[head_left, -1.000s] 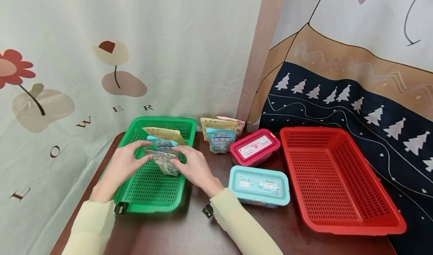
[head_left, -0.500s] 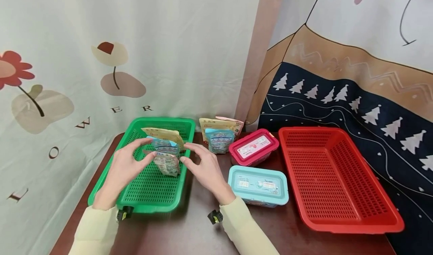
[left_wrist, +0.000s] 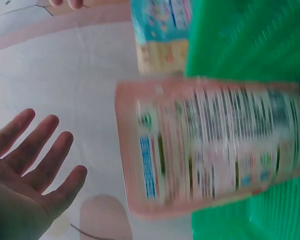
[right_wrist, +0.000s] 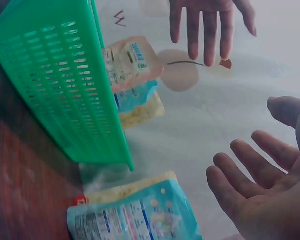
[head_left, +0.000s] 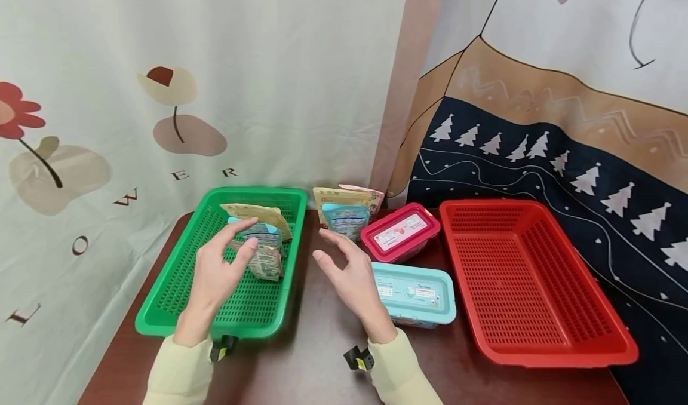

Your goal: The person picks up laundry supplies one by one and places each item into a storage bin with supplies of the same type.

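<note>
My left hand [head_left: 212, 276] hovers over the green basket [head_left: 290, 273], fingers spread and holding nothing. Behind its fingertips in the head view, a pink pouch [head_left: 267, 264], a blue pouch [head_left: 267, 236] and a pale yellow pouch [head_left: 263, 214] stand one behind another inside the basket. The left wrist view shows the pink pouch [left_wrist: 210, 150] upright and printed with text, apart from that hand's fingers. To the right of the basket my right hand [head_left: 352, 279] hangs in the air with loosely bent fingers. Nothing is in it, as the right wrist view confirms.
Beyond my right hand stand another blue pouch [head_left: 346, 218], a yellow pouch [head_left: 335, 196] and a pink pouch [head_left: 378, 201]. A magenta lidded box [head_left: 400, 232] and a light blue lidded box [head_left: 421, 297] sit beside a red basket [head_left: 500, 279]. A curtain [head_left: 269, 94] backs the table.
Both hands have let go of the pink pouch and drawn back from it. My right hand has moved right, out from over the green basket; the pouch stays standing inside.
</note>
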Demonstrator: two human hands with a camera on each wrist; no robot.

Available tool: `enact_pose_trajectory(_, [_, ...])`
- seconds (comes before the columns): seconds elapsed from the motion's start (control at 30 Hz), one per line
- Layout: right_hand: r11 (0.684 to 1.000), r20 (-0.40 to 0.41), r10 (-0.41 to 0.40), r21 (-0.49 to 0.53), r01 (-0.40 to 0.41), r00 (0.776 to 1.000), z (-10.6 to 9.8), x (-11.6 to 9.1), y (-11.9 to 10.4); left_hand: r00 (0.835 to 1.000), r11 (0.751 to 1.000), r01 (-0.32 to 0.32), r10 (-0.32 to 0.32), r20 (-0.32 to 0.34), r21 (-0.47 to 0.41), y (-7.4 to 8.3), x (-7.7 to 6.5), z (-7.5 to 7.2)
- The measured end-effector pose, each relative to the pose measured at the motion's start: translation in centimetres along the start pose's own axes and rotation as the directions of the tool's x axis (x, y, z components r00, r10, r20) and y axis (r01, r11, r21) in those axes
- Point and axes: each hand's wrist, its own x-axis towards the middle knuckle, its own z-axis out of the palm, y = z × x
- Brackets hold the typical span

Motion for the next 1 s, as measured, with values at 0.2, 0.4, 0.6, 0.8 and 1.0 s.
enact_pose_trajectory(0.2, [0.988,-0.075,0.061,0.148,-0.050,0.995,-1.7,-1.0,0.2,0.998,0.986,-0.046,0.040,-0.041,-0.157,1.6,-0.6,1.9])
enact_pose_trajectory(0.4, [0.969,-0.148,0.168,0.207,-0.136,0.975,-3.5,-1.4,0.1,0.991,0.938,-0.115,0.087,-0.100,-0.327,3.3,-0.8,4.1])
enact_pose_trajectory(0.6, [0.968,-0.253,0.196,0.204,-0.145,0.948,-5.3,-1.1,-0.3,0.994,0.832,-0.090,0.039,-0.104,-0.548,4.5,-0.6,6.6])
enact_pose_trajectory(0.8, [0.977,-0.282,0.189,0.152,-0.151,0.940,-6.9,0.0,-0.6,0.997,0.780,-0.040,-0.011,-0.078,-0.624,5.2,0.4,8.6])
enact_pose_trajectory(1.0, [0.988,-0.257,0.137,0.099,-0.116,0.957,-8.0,1.4,-0.5,0.999,0.796,0.000,-0.019,-0.026,-0.605,5.3,1.7,9.9])
